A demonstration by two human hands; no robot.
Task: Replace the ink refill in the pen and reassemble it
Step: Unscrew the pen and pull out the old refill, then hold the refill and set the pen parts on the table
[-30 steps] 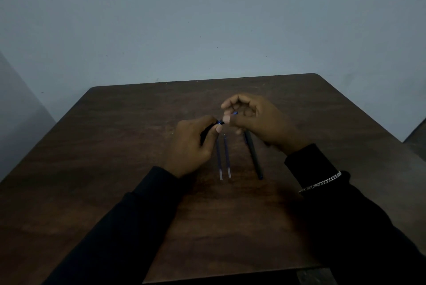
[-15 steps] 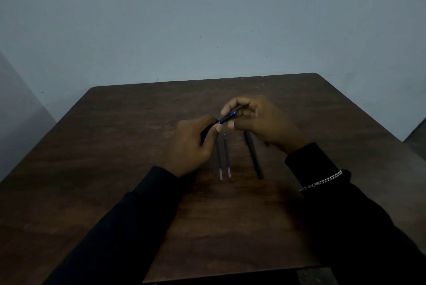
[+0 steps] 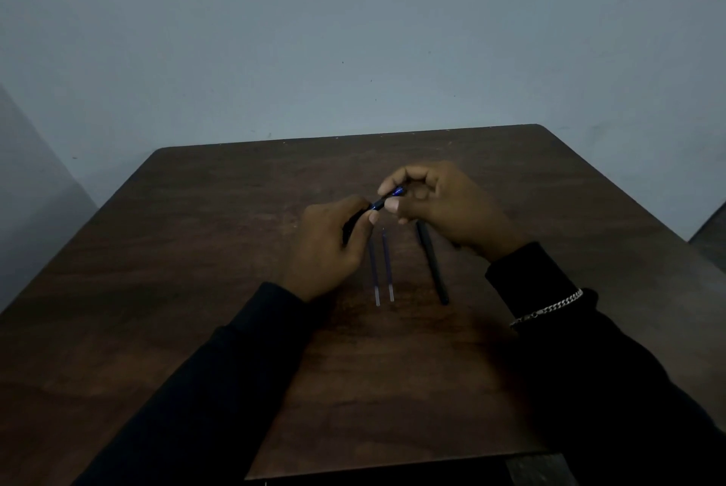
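Your left hand is curled shut around the dark pen barrel, with only a short stretch of it showing past the knuckles. Your right hand has its thumb and forefinger pinched on the blue refill that juts out of the barrel's mouth, the other fingers loosely bent above it. Both hands sit low over the middle of the bench, close together, almost touching at the fingertips.

Judging by how things lie, you are partway through. The pen is clearly apart, since a long dark pen piece lies by itself on the bench just beside your right wrist. Two spare refills lie side by side between your hands, nearer to you, untouched. Part of the blue refill is exposed between your two grips, so it is not seated. Whether you are drawing the old one out or feeding a new one in cannot be told from this view.

Either way, what is left: get the right refill fully home in the barrel, then fit the dark piece from the bench back on to close the pen.
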